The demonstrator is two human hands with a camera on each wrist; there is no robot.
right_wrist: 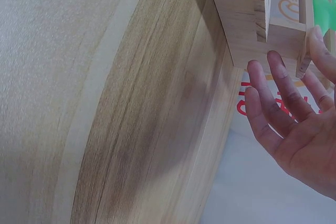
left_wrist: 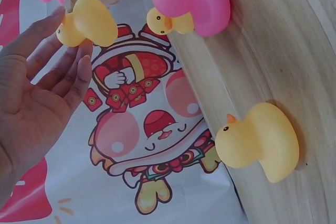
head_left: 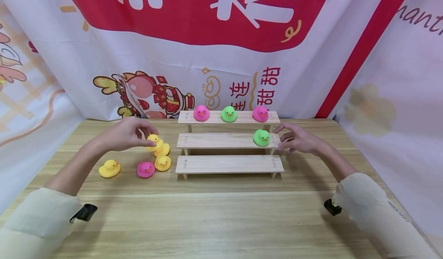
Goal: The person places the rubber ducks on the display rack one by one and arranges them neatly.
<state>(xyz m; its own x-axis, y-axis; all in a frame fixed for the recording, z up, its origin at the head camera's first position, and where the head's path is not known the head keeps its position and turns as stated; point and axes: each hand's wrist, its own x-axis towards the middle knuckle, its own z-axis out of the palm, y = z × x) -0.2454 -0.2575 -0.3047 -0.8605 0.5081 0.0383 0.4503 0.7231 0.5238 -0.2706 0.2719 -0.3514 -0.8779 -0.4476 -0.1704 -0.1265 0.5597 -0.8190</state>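
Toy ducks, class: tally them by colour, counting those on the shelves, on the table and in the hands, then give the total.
Yellow ducks: 4
Pink ducks: 3
Green ducks: 2
Total: 9

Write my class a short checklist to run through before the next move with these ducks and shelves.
1. Left grip holds a yellow duck: ok, pinched.
2. Right grip without a duck: ok.
3. Room on the middle shelf: ok, only a green duck near its right end.
4. Right grip not touching the middle shelf: cannot tell.
5. Bottom shelf bare: ok.
6. Tabletop clear of ducks: not ok, three yellow ducks and a pink duck are there.
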